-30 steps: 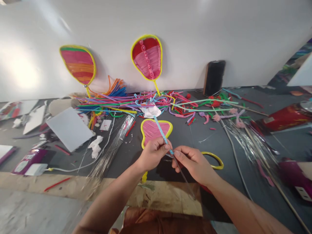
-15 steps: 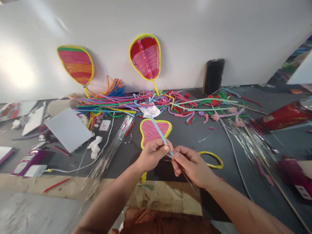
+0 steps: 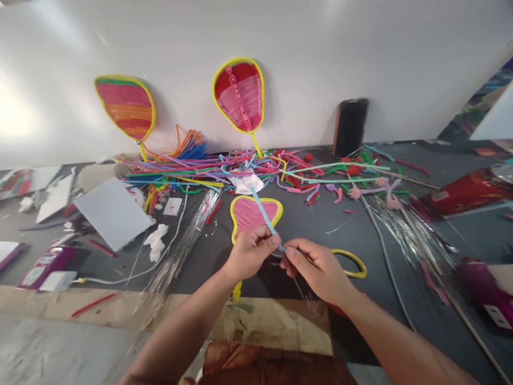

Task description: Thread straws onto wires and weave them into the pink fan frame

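My left hand (image 3: pixel 255 247) is closed around a light-blue pipe-cleaner-wrapped stem (image 3: pixel 263 214) that slants away from me. The stem's far end meets a crumpled white piece (image 3: pixel 247 184); whether they are joined I cannot tell. At the near end, my right hand (image 3: pixel 315 264) pinches the blue wrapping, with thin wires (image 3: pixel 303 295) trailing out below the fingers. Beneath and beyond the left hand lies a pink panel with a yellow fuzzy edge (image 3: pixel 256 211), partly covered by that hand. A yellow ring-shaped handle (image 3: pixel 355 263) shows beside the right hand.
Two yellow-rimmed fans (image 3: pixel 126 109) (image 3: pixel 240 93) and a phone (image 3: pixel 351 128) lean on the white wall. Loose pipe cleaners (image 3: pixel 192 168) pile along the table's back. Wire bundles (image 3: pixel 188 235), a white card (image 3: pixel 114 214) and a red can (image 3: pixel 468 192) lie around.
My right fingers have shifted slightly up along the stem's near end, and the trailing wires now hang to the left of that hand. The left hand keeps its grip.
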Action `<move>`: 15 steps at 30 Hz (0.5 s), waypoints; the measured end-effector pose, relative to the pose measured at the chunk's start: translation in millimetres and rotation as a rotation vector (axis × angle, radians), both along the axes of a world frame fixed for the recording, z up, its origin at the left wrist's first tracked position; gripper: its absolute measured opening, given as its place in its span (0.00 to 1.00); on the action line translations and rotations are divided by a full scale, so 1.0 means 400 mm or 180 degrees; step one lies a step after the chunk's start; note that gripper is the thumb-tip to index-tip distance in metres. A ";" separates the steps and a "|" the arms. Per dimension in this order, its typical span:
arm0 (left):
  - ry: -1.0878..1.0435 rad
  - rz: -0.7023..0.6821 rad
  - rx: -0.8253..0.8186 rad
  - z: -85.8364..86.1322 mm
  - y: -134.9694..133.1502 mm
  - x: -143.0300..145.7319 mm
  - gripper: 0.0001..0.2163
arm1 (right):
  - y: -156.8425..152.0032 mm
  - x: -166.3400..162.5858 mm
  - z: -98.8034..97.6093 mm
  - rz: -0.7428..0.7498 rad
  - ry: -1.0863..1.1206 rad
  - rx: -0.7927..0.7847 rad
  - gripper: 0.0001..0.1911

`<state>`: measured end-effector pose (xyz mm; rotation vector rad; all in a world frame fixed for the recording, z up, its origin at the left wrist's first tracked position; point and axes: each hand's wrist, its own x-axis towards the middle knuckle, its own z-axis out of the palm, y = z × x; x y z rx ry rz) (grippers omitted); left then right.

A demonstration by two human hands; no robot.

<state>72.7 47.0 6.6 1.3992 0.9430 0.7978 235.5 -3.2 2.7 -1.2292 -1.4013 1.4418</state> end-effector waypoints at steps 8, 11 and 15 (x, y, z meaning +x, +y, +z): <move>-0.0235 -0.0071 -0.0150 -0.012 -0.001 -0.004 0.12 | 0.010 -0.006 -0.008 0.0018 0.1058 -0.0813 0.16; -0.0476 -0.0162 -0.0270 -0.013 -0.001 -0.003 0.11 | 0.011 -0.008 -0.009 0.0062 0.1328 -0.1007 0.17; -0.0800 -0.0274 -0.0500 -0.007 -0.002 0.000 0.12 | 0.011 -0.011 -0.015 0.0119 0.1556 -0.1220 0.17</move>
